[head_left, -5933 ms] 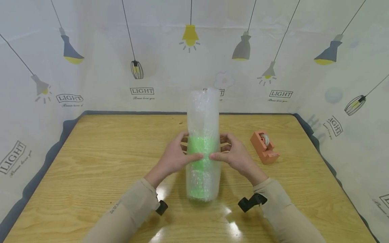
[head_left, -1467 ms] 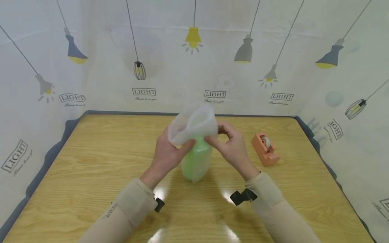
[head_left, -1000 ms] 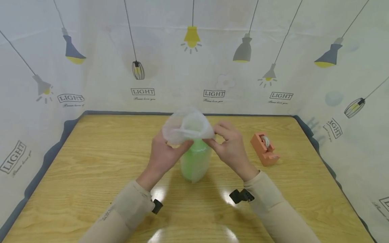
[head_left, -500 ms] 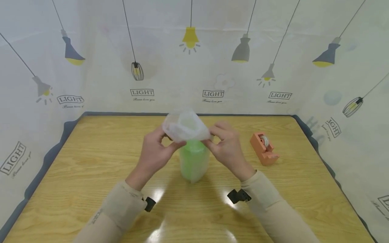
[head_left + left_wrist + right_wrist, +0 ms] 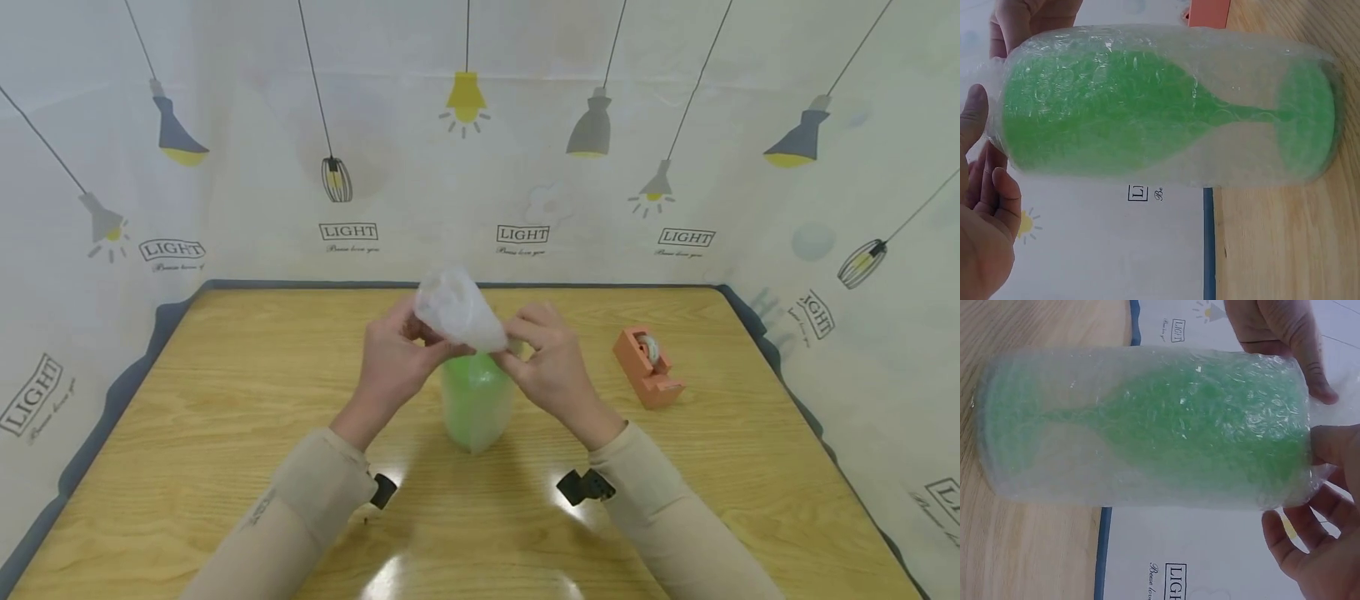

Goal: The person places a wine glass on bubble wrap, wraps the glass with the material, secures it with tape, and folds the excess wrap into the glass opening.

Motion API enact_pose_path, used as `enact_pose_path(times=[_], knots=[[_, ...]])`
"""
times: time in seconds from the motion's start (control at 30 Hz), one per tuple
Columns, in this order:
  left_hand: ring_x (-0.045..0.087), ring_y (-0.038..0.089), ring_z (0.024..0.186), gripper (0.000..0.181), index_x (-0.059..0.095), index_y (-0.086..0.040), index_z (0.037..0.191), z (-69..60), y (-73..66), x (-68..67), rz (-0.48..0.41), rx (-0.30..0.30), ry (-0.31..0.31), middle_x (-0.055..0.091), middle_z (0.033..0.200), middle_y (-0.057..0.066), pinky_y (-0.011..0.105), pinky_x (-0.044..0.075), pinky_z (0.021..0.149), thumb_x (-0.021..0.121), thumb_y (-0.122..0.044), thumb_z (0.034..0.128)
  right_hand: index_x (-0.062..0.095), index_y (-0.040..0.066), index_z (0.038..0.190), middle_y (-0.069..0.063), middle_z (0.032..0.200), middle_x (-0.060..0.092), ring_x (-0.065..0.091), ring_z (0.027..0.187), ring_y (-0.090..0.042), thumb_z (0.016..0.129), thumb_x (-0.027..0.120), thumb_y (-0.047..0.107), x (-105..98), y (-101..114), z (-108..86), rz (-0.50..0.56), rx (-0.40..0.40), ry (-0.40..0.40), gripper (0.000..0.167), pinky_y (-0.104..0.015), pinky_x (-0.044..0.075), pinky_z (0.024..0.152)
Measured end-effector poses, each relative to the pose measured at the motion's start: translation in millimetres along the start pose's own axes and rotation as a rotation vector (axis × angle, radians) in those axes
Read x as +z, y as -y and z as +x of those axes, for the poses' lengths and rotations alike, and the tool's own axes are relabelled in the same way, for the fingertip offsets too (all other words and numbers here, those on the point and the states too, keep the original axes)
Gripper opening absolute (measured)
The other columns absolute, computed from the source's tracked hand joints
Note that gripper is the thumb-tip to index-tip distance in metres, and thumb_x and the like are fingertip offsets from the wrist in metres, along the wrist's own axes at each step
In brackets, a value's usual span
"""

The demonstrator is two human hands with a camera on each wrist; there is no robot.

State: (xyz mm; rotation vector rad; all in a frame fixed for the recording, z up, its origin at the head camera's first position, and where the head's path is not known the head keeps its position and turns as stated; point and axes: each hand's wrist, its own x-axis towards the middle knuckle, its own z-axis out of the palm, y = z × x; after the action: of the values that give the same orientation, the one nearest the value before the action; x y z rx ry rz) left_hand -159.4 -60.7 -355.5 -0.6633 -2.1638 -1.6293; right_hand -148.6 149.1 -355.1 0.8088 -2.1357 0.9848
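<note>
A green goblet (image 5: 1116, 112), its stem and round foot visible in the wrist views, stands upright on the table inside a roll of bubble wrap (image 5: 1072, 481). Above the rim, the loose top of the bubble wrap (image 5: 459, 312) is bunched together and leans to the left. My left hand (image 5: 393, 354) pinches this top from the left, its fingertips partly hidden behind the plastic. From the right, my right hand (image 5: 551, 358) pinches the same gathered edge between thumb and fingers. The goblet's body (image 5: 477, 404) shows below both hands.
An orange tape dispenser (image 5: 647, 368) with a roll of tape sits to the right of the hands. The wooden table (image 5: 225, 400) ends at a dark border in front of a lamp-printed cloth backdrop (image 5: 420, 167).
Both hands have moved up from the sides of the upright wrap to its top. The tall open sleeve end has been folded down, and its wide mouth has narrowed into a bunch.
</note>
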Motion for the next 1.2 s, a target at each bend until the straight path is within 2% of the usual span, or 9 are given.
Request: enact_pose_path(times=[0.1, 0.2, 0.4, 0.53, 0.63, 0.77, 0.93, 1.03, 1.2], knots=[[0.067, 0.016, 0.07, 0.068, 0.057, -0.002, 0.132, 2.6, -0.2, 0.0, -0.027, -0.071, 0.018, 0.071, 0.109, 0.012, 0.023, 0.058, 0.064, 0.092, -0.003, 0.074, 0.078, 0.002, 0.088, -0.009, 0.084, 0.067, 0.053, 0.081, -0.026, 0.079, 0.084, 0.0, -2.7, -0.9, 1.1, 0.006, 0.035, 0.075, 0.011, -0.036, 0.045, 0.071], [0.064, 0.019, 0.07, 0.071, 0.055, -0.005, 0.137, 4.0, -1.9, -1.3, -0.017, -0.102, 0.04, 0.069, 0.11, 0.011, 0.023, 0.057, 0.062, 0.092, -0.006, 0.0755, 0.08, 0.001, 0.098, -0.009, 0.092, 0.069, 0.055, 0.087, -0.026, 0.084, 0.082, 0.005, -6.6, -0.6, 3.1, 0.005, 0.066, 0.173, 0.014, -0.037, 0.048, 0.076], [0.061, 0.019, 0.07, 0.065, 0.06, -0.007, 0.134, 3.7, -3.4, -4.4, 0.039, -0.093, 0.051, 0.071, 0.106, 0.007, 0.023, 0.053, 0.061, 0.091, -0.01, 0.078, 0.075, -0.006, 0.117, -0.016, 0.108, 0.062, 0.053, 0.101, -0.031, 0.095, 0.067, 0.003, -16.8, 0.3, 6.3, 0.108, 0.107, 0.374, 0.025, -0.045, 0.049, 0.088], [0.06, 0.019, 0.067, 0.065, 0.06, -0.008, 0.134, 2.9, -3.7, -5.9, 0.045, -0.083, 0.04, 0.071, 0.105, 0.007, 0.023, 0.052, 0.059, 0.091, -0.008, 0.0775, 0.068, -0.013, 0.124, -0.019, 0.116, 0.056, 0.052, 0.108, -0.032, 0.102, 0.053, -0.001, -23.0, -1.4, 7.5, 0.215, 0.146, 0.461, 0.029, -0.046, 0.049, 0.091], [0.059, 0.019, 0.067, 0.066, 0.06, -0.007, 0.135, 2.2, -3.7, -7.2, 0.046, -0.075, 0.037, 0.071, 0.105, 0.007, 0.023, 0.052, 0.059, 0.092, -0.007, 0.077, 0.069, -0.014, 0.122, -0.02, 0.118, 0.057, 0.055, 0.109, -0.032, 0.104, 0.051, -0.003, -24.5, -4.1, 8.4, 0.265, 0.17, 0.482, 0.027, -0.044, 0.052, 0.092], [0.059, 0.019, 0.066, 0.067, 0.06, -0.008, 0.136, 0.9, -3.4, -7.9, 0.052, -0.077, 0.042, 0.071, 0.106, 0.007, 0.023, 0.052, 0.059, 0.092, -0.008, 0.0766, 0.075, -0.007, 0.115, -0.017, 0.116, 0.061, 0.059, 0.108, -0.03, 0.101, 0.06, -0.001, -23.2, -7.1, 8.6, 0.269, 0.214, 0.47, 0.021, -0.044, 0.055, 0.09], [0.061, 0.018, 0.066, 0.068, 0.061, -0.006, 0.136, -0.5, -3.6, -7.1, 0.06, -0.086, 0.043, 0.072, 0.104, 0.008, 0.023, 0.053, 0.059, 0.092, -0.007, 0.0757, 0.073, -0.003, 0.109, -0.016, 0.111, 0.061, 0.062, 0.102, -0.028, 0.096, 0.069, -0.001, -19.5, -4.2, 11.2, 0.305, 0.335, 0.431, 0.015, -0.047, 0.058, 0.096], [0.062, 0.018, 0.066, 0.065, 0.062, -0.005, 0.133, -0.9, -4.0, -6.5, 0.059, -0.094, 0.043, 0.073, 0.101, 0.009, 0.023, 0.054, 0.059, 0.092, -0.006, 0.075, 0.066, -0.004, 0.11, -0.018, 0.112, 0.059, 0.063, 0.098, -0.029, 0.09, 0.072, -0.004, -17.4, -0.9, 13.9, 0.302, 0.408, 0.406, 0.021, -0.05, 0.058, 0.097], [0.063, 0.018, 0.065, 0.063, 0.065, -0.005, 0.131, -1.4, -4.7, -6.5, 0.055, -0.084, 0.065, 0.074, 0.102, 0.01, 0.025, 0.055, 0.058, 0.092, -0.005, 0.0745, 0.061, -0.004, 0.112, -0.02, 0.116, 0.057, 0.064, 0.097, -0.031, 0.084, 0.076, -0.005, -15.9, 4.0, 19.2, 0.222, 0.473, 0.4, 0.032, -0.051, 0.059, 0.094]])
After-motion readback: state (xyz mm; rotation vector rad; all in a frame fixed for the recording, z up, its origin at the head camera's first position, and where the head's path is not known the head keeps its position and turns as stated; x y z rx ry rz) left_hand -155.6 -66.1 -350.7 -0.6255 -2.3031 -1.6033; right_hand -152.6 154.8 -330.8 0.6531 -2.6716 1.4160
